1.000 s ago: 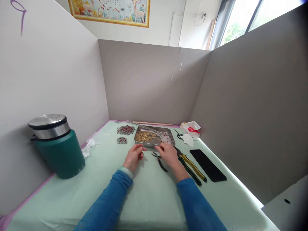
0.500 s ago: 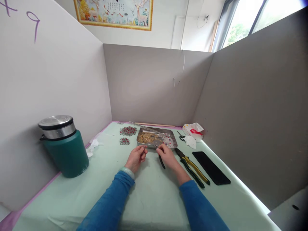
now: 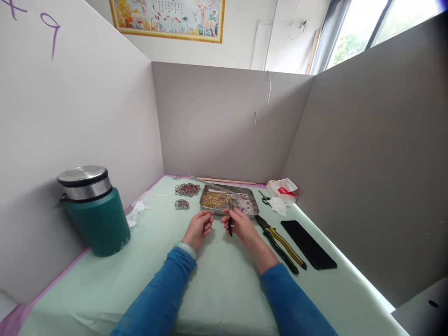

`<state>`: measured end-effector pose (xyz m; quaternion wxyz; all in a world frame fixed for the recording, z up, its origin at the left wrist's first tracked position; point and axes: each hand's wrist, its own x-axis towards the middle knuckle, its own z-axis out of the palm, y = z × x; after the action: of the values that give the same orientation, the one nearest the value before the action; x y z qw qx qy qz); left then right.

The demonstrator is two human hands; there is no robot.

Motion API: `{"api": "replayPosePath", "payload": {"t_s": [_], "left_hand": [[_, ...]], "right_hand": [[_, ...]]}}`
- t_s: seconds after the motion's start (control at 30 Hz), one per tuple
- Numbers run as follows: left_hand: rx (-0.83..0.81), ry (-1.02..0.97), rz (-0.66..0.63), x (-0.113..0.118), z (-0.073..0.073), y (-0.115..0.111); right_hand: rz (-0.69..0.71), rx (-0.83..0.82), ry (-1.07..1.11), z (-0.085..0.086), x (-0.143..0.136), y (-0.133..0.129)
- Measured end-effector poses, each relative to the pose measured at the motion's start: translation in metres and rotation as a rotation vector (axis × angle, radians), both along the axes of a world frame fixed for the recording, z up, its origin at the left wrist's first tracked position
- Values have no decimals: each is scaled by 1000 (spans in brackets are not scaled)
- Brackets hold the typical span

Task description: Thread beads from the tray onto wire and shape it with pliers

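Note:
My left hand (image 3: 199,229) is closed in a pinch on a thin piece of wire, whose tip shows above the fingertips. My right hand (image 3: 242,227) is closed round small dark-handled pliers (image 3: 230,227), their jaws pointing away from me. The two hands are a short gap apart, just in front of a metal tray (image 3: 206,210). In the tray lie gold beads (image 3: 214,199) on the left and clear and red beads (image 3: 247,204) on the right. Left of it rest a larger pile (image 3: 187,189) and a smaller pile (image 3: 182,204) of wire pieces with red beads.
Large yellow-and-green pliers (image 3: 282,245) and a black phone (image 3: 308,245) lie to the right. Behind them are scissors (image 3: 264,198), a crumpled tissue (image 3: 278,206) and a tissue pack (image 3: 283,191). A green flask (image 3: 98,219) stands left. Grey partitions (image 3: 231,121) enclose the table.
The small pliers have turned in my right hand from slanting to nearly upright, and its fingers have shifted left. My left hand stays nearly in place, with the wire's tip now showing.

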<state>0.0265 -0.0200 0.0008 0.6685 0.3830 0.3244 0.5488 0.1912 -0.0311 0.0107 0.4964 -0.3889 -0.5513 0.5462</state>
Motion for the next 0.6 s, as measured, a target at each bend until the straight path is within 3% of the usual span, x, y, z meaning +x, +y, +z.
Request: {"api": "replayPosePath", "payload": {"t_s": [0.13, 0.23, 0.6], "left_hand": [[63, -6, 11, 0, -1, 0], [88, 8, 17, 1, 0, -1], [168, 249, 120, 8, -4, 1]], "right_hand": [[-203, 324, -616, -8, -9, -4], [-256, 450, -885, -11, -13, -7], [-262, 508, -1137, -7, -15, -14]]}}
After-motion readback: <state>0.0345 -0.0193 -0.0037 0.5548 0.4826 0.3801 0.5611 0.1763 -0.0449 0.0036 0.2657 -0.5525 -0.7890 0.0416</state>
